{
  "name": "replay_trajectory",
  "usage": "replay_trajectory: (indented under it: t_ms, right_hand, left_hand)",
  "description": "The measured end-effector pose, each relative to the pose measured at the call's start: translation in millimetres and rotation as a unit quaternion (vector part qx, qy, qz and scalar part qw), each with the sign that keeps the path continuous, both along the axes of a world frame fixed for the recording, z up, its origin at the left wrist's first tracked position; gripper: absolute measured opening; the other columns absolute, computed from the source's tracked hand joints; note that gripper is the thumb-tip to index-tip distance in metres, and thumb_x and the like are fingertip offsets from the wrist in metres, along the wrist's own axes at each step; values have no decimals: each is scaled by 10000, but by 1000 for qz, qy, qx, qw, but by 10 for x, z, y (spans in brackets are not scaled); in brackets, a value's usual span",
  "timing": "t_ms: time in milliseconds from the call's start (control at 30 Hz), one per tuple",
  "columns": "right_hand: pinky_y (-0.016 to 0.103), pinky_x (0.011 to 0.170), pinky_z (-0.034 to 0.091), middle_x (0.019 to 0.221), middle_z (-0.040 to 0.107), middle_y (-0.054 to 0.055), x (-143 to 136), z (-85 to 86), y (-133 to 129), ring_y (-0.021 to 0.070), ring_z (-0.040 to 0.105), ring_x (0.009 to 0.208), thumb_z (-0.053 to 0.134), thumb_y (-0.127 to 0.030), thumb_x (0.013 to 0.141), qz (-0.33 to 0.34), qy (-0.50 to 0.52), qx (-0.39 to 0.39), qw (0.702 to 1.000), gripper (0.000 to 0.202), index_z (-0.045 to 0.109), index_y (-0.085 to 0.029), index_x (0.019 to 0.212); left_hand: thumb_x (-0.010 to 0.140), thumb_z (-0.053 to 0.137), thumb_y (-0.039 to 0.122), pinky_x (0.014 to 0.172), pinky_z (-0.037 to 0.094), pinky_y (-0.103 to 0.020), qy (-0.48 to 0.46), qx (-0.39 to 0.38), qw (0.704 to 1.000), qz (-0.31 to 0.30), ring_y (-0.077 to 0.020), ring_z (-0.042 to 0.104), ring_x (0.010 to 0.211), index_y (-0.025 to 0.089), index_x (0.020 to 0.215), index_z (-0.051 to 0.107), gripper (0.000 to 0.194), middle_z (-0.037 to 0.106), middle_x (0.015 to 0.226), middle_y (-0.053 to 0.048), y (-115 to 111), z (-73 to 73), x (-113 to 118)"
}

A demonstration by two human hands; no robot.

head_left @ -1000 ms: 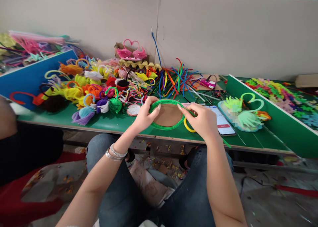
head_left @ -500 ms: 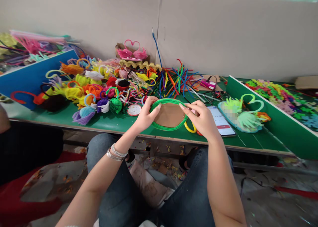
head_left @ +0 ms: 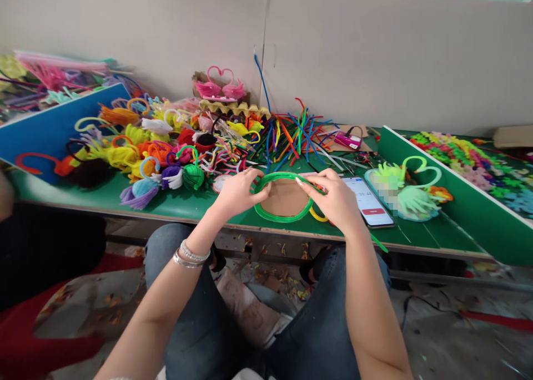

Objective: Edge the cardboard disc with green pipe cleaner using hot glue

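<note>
Held over the table edge is an oval piece of cardboard (head_left: 283, 198) with green pipe cleaner (head_left: 283, 219) wound round its rim. My left hand (head_left: 239, 194) grips the rim at the left, thumb on the face and fingers behind. At the upper right, my right hand (head_left: 335, 197) pinches the green pipe cleaner against the rim. A loose green end (head_left: 380, 243) sticks out beyond my right wrist. Just behind the oval's lower right lies a yellow ring (head_left: 318, 213), partly hidden. A phone (head_left: 372, 202) lies beside my right hand.
A heap of colourful pipe-cleaner swans (head_left: 137, 152) fills the left of the table, near a blue divider (head_left: 54, 130). Loose pipe cleaners (head_left: 295, 133) lie at the back. On the right are a pale green swan pair (head_left: 416, 197) and a green divider (head_left: 453, 186).
The oval has come slightly lower and left, with both hands. My right fingers have shifted on the rim, and a loose green pipe-cleaner end now shows past my right wrist.
</note>
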State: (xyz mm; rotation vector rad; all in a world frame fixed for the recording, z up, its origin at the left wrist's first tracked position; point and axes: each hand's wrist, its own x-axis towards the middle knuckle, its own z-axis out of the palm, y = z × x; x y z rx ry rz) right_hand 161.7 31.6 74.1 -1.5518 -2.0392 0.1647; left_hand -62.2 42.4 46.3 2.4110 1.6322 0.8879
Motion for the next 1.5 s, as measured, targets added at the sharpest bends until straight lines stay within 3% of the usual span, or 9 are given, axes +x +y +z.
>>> replay_trajectory:
  t_ms: [233, 867, 1267, 1500]
  right_hand:
    - [302, 673, 467, 1072, 638, 32, -20, 9, -18, 192, 624, 943, 505, -505, 852, 10, -10, -34, 999, 351, 687, -256, 1019]
    - [309, 673, 462, 1078, 638, 42, -12, 19, -28, 202, 628, 948, 507, -504, 852, 14, -15, -39, 999, 355, 686, -249, 1023]
    - [317, 659, 466, 1086, 651, 48, 1, 1, -18, 212, 633, 954, 498, -510, 854, 24, -14, -24, 999, 352, 692, -259, 1007]
    - [323, 673, 466, 1090, 651, 45, 4, 14, -21, 209, 628, 962, 498, -508, 856, 24, -12, -28, 999, 359, 686, -260, 1034]
  left_hand:
    - [837, 488, 455, 610, 441, -275, 91, 48, 995, -3, -198, 645, 772, 171, 881, 634, 322, 690, 809, -57, 18, -12, -35]
    - [829, 498, 479, 564, 402, -264, 115, 81, 990, -7, -202, 640, 722, 177, 843, 674, 350, 701, 756, -71, 41, -29, -59]
    - [813, 510, 486, 556, 396, -257, 90, 102, 991, -15, -179, 633, 692, 199, 811, 678, 333, 697, 717, -50, 55, -67, -75]
    - [776, 553, 476, 579, 420, -255, 17, 47, 998, -25, -156, 618, 651, 204, 783, 678, 299, 696, 718, -29, 15, -5, -62]
